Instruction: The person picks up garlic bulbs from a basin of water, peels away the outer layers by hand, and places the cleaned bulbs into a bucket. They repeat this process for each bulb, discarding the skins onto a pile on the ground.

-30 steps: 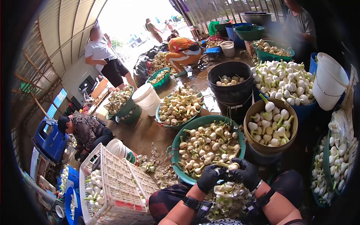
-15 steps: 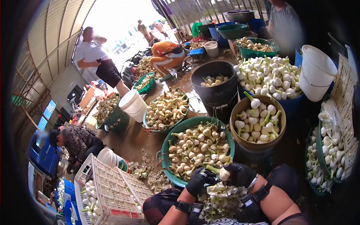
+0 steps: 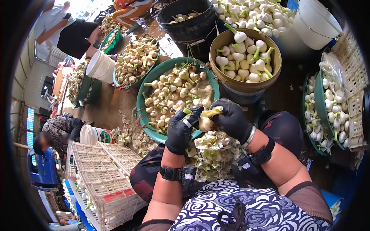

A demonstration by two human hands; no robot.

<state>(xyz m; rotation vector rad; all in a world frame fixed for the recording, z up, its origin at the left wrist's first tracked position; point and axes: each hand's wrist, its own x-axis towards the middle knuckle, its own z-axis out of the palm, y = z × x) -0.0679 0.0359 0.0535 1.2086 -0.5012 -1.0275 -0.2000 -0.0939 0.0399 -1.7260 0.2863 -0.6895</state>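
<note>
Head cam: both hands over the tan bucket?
No: the left hand and right hand, a garlic bulb between them, are by the near edge of the green tub, while the tan bucket stands farther off.

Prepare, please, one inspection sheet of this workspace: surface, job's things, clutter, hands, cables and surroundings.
Surface: wet-looking brown floor, littered with pale papery peelings.
Job's things: yellowish garlic bulb between the hands; round green plastic basin of similar bulbs; round tan plastic bucket of whiter bulbs.
Clutter: leafy green-white heap of peelings below the hands.
Hands: black-gloved right hand appears to grip the bulb; black-gloved left hand is close beside, its hold unclear.
Cables: nothing seen.
Surroundings: white plastic lattice crates leftward, round black plastic bucket beyond the basin, other people nearby.
</note>
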